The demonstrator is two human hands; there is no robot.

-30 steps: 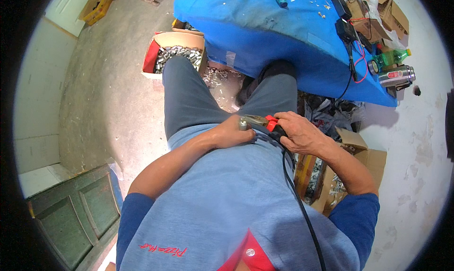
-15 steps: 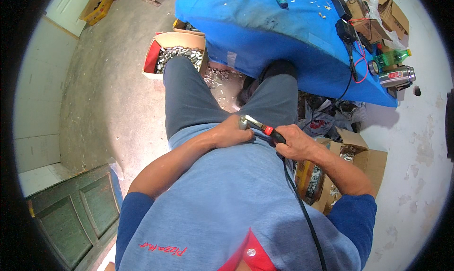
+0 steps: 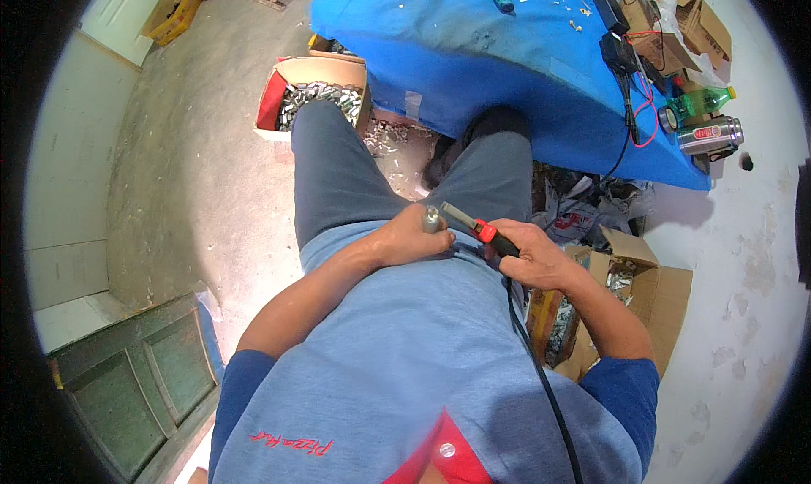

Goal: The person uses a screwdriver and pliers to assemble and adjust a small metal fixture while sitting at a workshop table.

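**Both hands busy over the lap**

The left hand (image 3: 405, 241) is curling its fingers around a small silver metal cylinder (image 3: 431, 220), which is standing up out of the fist just above the lap; the right hand (image 3: 532, 260) is gripping a black corded hand tool with a red switch (image 3: 477, 228), fingers wrapped closed on the handle, the grey tip angling up and left until it is sitting right beside the cylinder; whether tip and cylinder are touching, I cannot tell; the tool's black cord (image 3: 541, 374) is trailing down across the grey-blue shirt (image 3: 397, 374).

Ahead of the knees, a desk covered in bright blue cloth (image 3: 473, 53) is filling the top of the view; a green plastic bottle (image 3: 697, 106) and a shiny steel flask (image 3: 710, 135) are lying at its right end; on the concrete floor to the left, an open cardboard box of small silver metal pieces (image 3: 317, 100) is sitting just beside the left knee; another open brown cardboard box (image 3: 642, 285) is resting by the right elbow.
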